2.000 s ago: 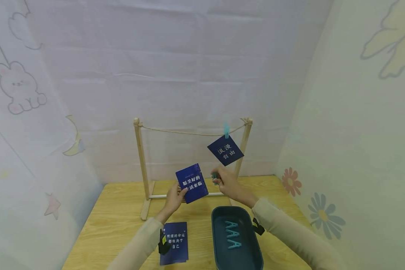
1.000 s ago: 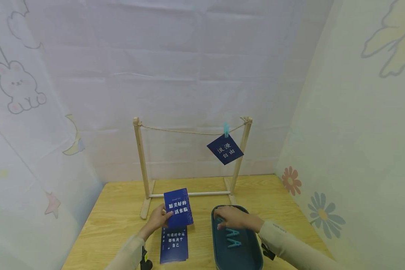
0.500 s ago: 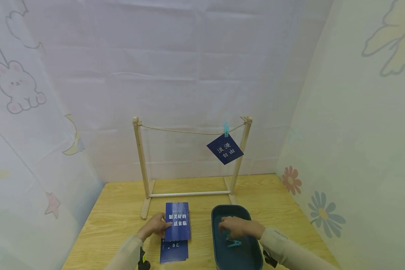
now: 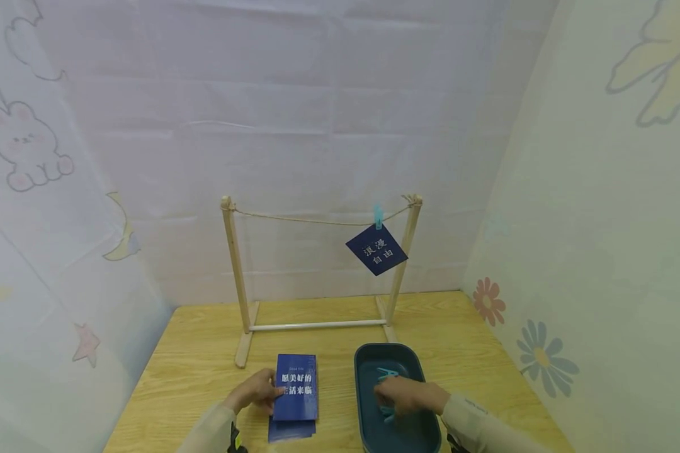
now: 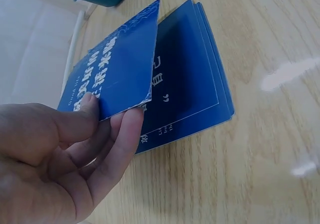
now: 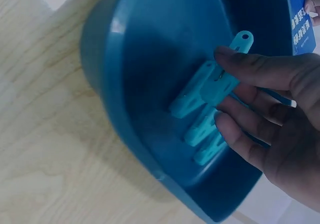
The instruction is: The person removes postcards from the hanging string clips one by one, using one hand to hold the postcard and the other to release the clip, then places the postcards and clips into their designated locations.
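Note:
In the head view my left hand (image 4: 257,390) pinches the edge of a blue card (image 4: 296,387) printed with white characters. The left wrist view shows that card (image 5: 120,66) tilted, partly over a small stack of blue cards (image 5: 200,84) on the table. My right hand (image 4: 405,396) is inside the dark teal tray (image 4: 361,402). Up close in the right wrist view, its thumb and fingers pinch a light-blue clothespin (image 6: 225,81). Several other clothespins (image 6: 202,126) lie on the tray floor just below it.
Behind the hands stands a wooden frame (image 4: 236,270) with a sagging string (image 4: 311,220). Near its right post, a clothespin (image 4: 378,215) holds a blue card (image 4: 376,250) by one corner. The wooden table (image 4: 204,340) extends around everything, with fabric walls on three sides.
My left hand has lowered its card from in front of the frame to the stack. My right hand has brought its clothespin from near the card down into the tray.

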`<state>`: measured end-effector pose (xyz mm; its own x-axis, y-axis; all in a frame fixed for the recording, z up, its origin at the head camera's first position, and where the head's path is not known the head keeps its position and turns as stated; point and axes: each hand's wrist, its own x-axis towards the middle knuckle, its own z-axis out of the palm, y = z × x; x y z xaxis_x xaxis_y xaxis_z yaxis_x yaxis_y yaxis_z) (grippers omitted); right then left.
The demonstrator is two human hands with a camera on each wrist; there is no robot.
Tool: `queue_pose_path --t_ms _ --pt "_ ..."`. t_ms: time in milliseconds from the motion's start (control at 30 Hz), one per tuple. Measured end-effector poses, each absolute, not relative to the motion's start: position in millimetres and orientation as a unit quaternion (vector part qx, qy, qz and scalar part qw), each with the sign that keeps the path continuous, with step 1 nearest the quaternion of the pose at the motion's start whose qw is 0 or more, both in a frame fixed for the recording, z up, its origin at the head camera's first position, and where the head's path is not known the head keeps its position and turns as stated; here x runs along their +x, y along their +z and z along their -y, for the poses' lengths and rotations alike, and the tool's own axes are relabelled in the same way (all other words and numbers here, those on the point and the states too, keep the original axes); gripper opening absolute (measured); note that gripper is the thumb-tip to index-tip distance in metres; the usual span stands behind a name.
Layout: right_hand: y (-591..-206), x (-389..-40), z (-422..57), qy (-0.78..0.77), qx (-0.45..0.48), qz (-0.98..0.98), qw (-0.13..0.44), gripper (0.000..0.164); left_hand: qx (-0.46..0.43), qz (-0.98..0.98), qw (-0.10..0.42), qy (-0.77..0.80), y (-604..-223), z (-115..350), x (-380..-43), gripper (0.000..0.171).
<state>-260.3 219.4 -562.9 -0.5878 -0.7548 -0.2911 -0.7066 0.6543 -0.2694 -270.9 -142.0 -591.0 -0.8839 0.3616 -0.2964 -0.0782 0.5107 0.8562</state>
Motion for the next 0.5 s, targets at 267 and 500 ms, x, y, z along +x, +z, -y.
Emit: queue_pose_path --t_ms 267,500 --pt "-571.6 -251.8 -221.5 -0.038 -0.362 -0.903 0.23 0.034 0.105 -0.843 0.218 0.48 -601.6 145.3 -268.2 0.014" --pt "-580.1 -246.7 -223.4 -0.018 -0.38 -0.902 0.206 0.029 0.129 -0.846 0.203 0.475 -607.1 149.3 -263.4 0.015"
